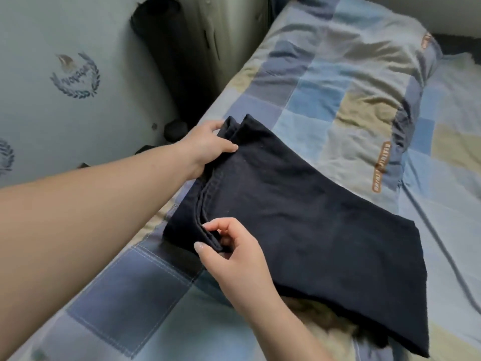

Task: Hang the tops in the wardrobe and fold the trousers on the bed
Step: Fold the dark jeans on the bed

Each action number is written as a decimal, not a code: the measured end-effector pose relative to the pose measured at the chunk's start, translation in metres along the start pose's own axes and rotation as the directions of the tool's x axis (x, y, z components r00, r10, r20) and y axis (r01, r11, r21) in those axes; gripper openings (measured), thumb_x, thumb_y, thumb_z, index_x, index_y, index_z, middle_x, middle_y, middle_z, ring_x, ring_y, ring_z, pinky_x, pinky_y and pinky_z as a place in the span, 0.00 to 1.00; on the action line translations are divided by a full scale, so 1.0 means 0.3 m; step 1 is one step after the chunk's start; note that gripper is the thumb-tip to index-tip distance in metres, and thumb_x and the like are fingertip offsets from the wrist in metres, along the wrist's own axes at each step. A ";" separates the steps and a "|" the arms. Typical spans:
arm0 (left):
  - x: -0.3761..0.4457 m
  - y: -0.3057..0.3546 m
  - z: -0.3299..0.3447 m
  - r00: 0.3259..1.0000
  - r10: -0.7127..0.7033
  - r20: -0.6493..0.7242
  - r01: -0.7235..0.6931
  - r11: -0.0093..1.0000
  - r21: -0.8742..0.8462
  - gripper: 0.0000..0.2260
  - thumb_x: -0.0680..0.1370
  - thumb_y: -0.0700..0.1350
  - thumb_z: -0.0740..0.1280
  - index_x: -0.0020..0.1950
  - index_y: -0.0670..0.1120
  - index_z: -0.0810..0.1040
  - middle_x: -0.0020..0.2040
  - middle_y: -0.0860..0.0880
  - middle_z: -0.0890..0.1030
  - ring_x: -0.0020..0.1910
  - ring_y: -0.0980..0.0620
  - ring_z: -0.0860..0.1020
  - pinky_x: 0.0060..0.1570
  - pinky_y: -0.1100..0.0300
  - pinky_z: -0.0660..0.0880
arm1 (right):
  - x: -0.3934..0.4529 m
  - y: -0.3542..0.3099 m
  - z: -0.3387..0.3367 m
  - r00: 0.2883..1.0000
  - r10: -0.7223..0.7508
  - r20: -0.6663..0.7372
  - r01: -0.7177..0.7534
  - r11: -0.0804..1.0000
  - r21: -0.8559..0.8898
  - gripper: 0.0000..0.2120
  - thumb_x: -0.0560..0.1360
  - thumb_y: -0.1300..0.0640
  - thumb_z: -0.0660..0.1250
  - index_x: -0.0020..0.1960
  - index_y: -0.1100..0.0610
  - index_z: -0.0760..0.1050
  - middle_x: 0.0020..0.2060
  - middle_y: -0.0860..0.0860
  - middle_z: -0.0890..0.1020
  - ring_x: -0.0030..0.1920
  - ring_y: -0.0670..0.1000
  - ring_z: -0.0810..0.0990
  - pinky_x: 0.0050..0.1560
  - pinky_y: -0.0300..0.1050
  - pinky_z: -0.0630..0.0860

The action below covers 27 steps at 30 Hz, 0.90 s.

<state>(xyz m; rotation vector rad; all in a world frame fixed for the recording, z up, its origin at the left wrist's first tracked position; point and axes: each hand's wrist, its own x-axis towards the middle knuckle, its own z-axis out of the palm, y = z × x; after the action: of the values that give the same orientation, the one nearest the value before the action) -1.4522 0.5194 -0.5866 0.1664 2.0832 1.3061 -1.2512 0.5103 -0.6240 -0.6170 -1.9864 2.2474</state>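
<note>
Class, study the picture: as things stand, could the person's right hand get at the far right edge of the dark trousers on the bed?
Probably yes. The right hand pinches the dark navy folded trousers at their near edge, and nothing lies on the cloth between.

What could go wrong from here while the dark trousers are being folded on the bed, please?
1. The trousers lie at the bed's side edge; the left hand grips the end nearest the drop, so that end could slide off if let go.
2. The right hand only pinches the stacked hems, so the layers may shift and the fold turn uneven.
3. The near end lies over something pale and furry, which could leave the fold lumpy.
</note>
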 end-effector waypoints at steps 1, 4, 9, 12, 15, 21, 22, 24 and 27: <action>0.027 -0.020 -0.047 1.000 0.006 -0.018 -0.007 1.000 -0.013 0.22 0.75 0.34 0.67 0.67 0.49 0.73 0.54 0.43 0.82 0.48 0.46 0.82 0.45 0.54 0.80 | 0.036 0.009 0.042 1.000 -0.005 0.007 0.005 1.000 -0.005 0.10 0.70 0.54 0.71 0.46 0.40 0.75 0.44 0.48 0.78 0.32 0.41 0.72 0.37 0.29 0.69; 0.087 -0.100 -0.155 0.993 0.011 -0.115 -0.001 0.997 0.082 0.30 0.76 0.36 0.67 0.76 0.48 0.61 0.65 0.45 0.76 0.57 0.46 0.78 0.52 0.53 0.76 | 0.116 0.046 0.141 0.998 -0.020 0.064 0.027 0.995 -0.100 0.14 0.72 0.51 0.69 0.55 0.38 0.74 0.52 0.40 0.76 0.47 0.36 0.75 0.49 0.28 0.70; 0.069 -0.243 -0.139 0.941 0.277 -0.193 -0.043 0.667 0.744 0.30 0.75 0.44 0.67 0.75 0.44 0.58 0.72 0.42 0.66 0.72 0.41 0.63 0.68 0.47 0.63 | 0.157 0.160 0.101 1.000 0.006 0.022 0.003 0.924 -0.382 0.24 0.75 0.48 0.65 0.70 0.43 0.67 0.73 0.41 0.62 0.72 0.39 0.56 0.69 0.34 0.54; 0.028 -0.329 0.010 0.915 0.402 0.025 -0.231 0.474 0.850 0.30 0.76 0.46 0.64 0.76 0.46 0.57 0.76 0.47 0.59 0.77 0.45 0.53 0.73 0.44 0.53 | 0.194 0.227 -0.074 0.967 -0.124 -0.223 -0.031 0.812 -0.583 0.24 0.77 0.52 0.65 0.71 0.50 0.67 0.75 0.49 0.60 0.76 0.48 0.54 0.74 0.43 0.52; 0.015 -0.429 0.214 0.888 0.401 0.227 -0.356 0.286 0.889 0.33 0.80 0.49 0.58 0.79 0.49 0.43 0.79 0.50 0.45 0.77 0.50 0.41 0.75 0.44 0.41 | 0.250 0.304 -0.248 0.937 -0.151 -0.314 -0.174 0.578 -0.797 0.29 0.77 0.49 0.63 0.75 0.51 0.59 0.77 0.53 0.51 0.77 0.52 0.46 0.74 0.56 0.48; 0.065 -0.641 0.466 0.874 0.313 0.371 -0.389 -0.003 0.921 0.30 0.81 0.56 0.48 0.78 0.50 0.39 0.79 0.47 0.39 0.77 0.47 0.37 0.74 0.42 0.39 | 0.235 0.525 -0.496 0.977 -0.139 -0.163 -0.143 0.144 -0.979 0.32 0.76 0.39 0.54 0.76 0.50 0.56 0.77 0.54 0.52 0.77 0.54 0.48 0.73 0.60 0.46; 0.078 -0.668 0.463 0.880 0.303 0.365 -0.371 -0.040 0.928 0.30 0.80 0.59 0.45 0.78 0.51 0.39 0.79 0.46 0.38 0.77 0.47 0.37 0.74 0.41 0.39 | 0.223 0.555 -0.529 0.980 -0.137 -0.147 -0.132 0.112 -0.985 0.32 0.76 0.37 0.51 0.76 0.50 0.55 0.77 0.54 0.52 0.77 0.54 0.48 0.73 0.59 0.45; 0.105 -0.695 0.429 0.897 0.304 0.321 -0.310 -0.085 0.947 0.32 0.76 0.64 0.38 0.78 0.53 0.39 0.79 0.46 0.39 0.77 0.47 0.38 0.74 0.41 0.40 | 0.199 0.599 -0.607 0.975 -0.151 -0.163 -0.151 0.089 -0.984 0.33 0.75 0.35 0.47 0.77 0.49 0.55 0.77 0.53 0.52 0.77 0.53 0.48 0.73 0.59 0.43; 0.130 -0.695 0.343 0.937 0.269 0.221 -0.195 -0.123 0.973 0.38 0.72 0.69 0.30 0.78 0.52 0.40 0.79 0.46 0.41 0.78 0.47 0.41 0.74 0.42 0.43 | 0.144 0.637 -0.753 0.951 -0.121 -0.284 -0.273 0.097 -0.957 0.35 0.75 0.32 0.44 0.77 0.48 0.51 0.78 0.51 0.49 0.77 0.52 0.46 0.73 0.57 0.42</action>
<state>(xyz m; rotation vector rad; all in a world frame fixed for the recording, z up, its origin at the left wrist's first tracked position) -1.3733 0.5114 -0.8085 1.2402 2.6826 -0.5740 -1.1739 0.7052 -0.8371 -1.0199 -3.0664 0.2296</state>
